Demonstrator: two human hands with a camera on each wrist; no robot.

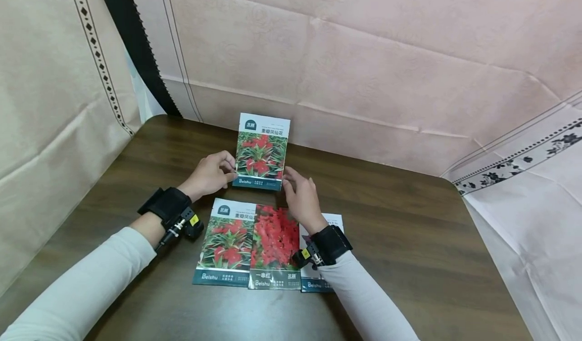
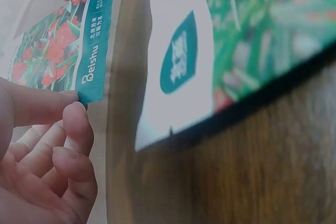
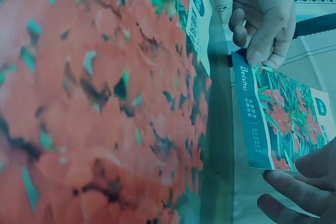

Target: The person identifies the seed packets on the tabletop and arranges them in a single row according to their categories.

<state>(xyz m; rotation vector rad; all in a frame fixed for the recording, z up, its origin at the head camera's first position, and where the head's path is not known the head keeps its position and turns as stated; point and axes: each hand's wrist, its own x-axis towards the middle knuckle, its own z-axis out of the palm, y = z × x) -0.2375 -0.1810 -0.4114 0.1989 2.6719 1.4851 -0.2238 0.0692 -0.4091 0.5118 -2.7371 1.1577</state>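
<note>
A seed packet [image 1: 261, 151] with red flowers, a white top and a teal bottom band is held up near the table's far edge. My left hand [image 1: 209, 177] pinches its lower left corner between thumb and fingers, as the left wrist view also shows. At the lower right edge, my right hand [image 1: 302, 199] grips it, thumb and fingers at the border. Below lie three more packets side by side: a matching red-flower packet [image 1: 227, 242], one covered in dense red blooms [image 1: 275, 237], and a white-topped packet [image 1: 334, 221] partly hidden by the right wrist.
The brown wooden table [image 1: 409, 240] carries the packets. Behind it hangs a pale pink cloth [image 1: 364, 78], with a cream cloth [image 1: 41, 103] at the left and a black strip [image 1: 136, 43] between them. Both wrists wear black straps with small cameras.
</note>
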